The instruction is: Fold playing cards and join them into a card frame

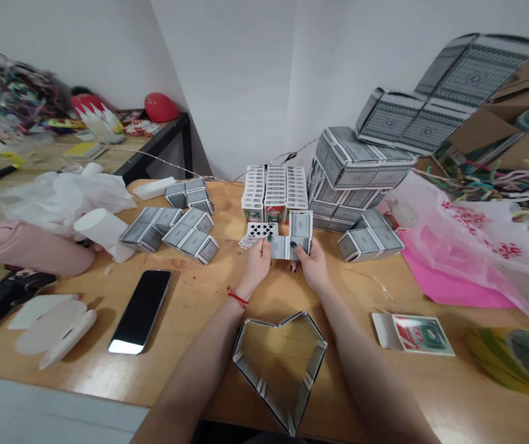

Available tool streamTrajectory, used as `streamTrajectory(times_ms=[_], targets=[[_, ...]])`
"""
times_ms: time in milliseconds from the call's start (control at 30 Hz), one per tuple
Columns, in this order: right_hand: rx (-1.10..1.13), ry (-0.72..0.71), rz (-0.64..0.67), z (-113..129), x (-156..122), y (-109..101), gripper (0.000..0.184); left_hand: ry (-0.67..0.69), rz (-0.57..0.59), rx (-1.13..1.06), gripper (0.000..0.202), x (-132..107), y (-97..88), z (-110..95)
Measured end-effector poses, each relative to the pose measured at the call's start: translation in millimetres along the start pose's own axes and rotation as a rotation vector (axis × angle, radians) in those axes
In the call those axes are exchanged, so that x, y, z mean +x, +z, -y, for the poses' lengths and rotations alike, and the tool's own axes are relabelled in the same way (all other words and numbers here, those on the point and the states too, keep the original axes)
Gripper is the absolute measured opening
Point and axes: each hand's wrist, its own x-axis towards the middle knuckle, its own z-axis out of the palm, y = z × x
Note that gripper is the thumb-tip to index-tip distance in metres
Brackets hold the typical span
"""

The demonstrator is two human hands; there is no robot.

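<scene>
Grey-backed playing cards (281, 248) are held between both hands above the middle of the table, one upright card joining a sideways one at the right. My left hand (259, 262) grips the left end, thumb on top; a red string bracelet circles that wrist. My right hand (313, 264) pinches the right end, where the upright card (301, 226) stands. Just behind my left fingers lies a loose pile of cards, a ten of spades (261, 230) face up. Between my forearms sits a heart-shaped frame (311, 382) made of cards.
Rows of card packs (275, 185) stand at the back, beside a tall stack of folded card blocks (361, 166). Smaller card blocks (190, 234), a phone (140, 311) and a pink pouch (33, 246) lie left. An opened card box (424, 335) and tape (518, 357) lie right.
</scene>
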Motion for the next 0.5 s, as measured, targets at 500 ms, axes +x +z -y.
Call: streamTrajectory(times_ms=[500], targets=[[0.039,0.031,-0.012,3.0,5.1,-6.4,0.03,-0.088,0.085,-0.04,0.025,0.0,2.5,2.0]])
